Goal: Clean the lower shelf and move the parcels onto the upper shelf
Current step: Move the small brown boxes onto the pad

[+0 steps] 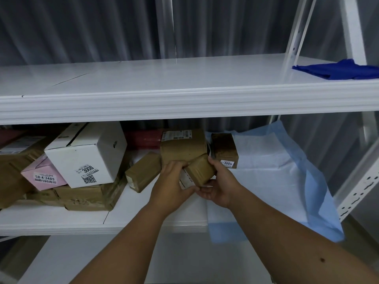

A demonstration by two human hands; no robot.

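A small brown taped parcel (200, 171) is gripped from both sides by my left hand (172, 183) and my right hand (220, 184), just above the lower shelf (61, 220). Behind it stands a larger brown parcel (182, 146) with a label on top. Another brown box (224, 149) marked 3004 rests to the right on a light blue sheet (297, 181). A tilted brown parcel (142, 171) lies left of my hands. A white box (88, 152) marked 3008 and a pink box (42, 175) lean on flat brown cartons (86, 196). The white upper shelf (164, 78) holds no parcels.
A dark blue cloth (340, 70) lies at the upper shelf's right end. A red package (143, 139) sits at the back of the lower shelf. White perforated uprights (361, 191) frame the right side. Grey curtain hangs behind the rack.
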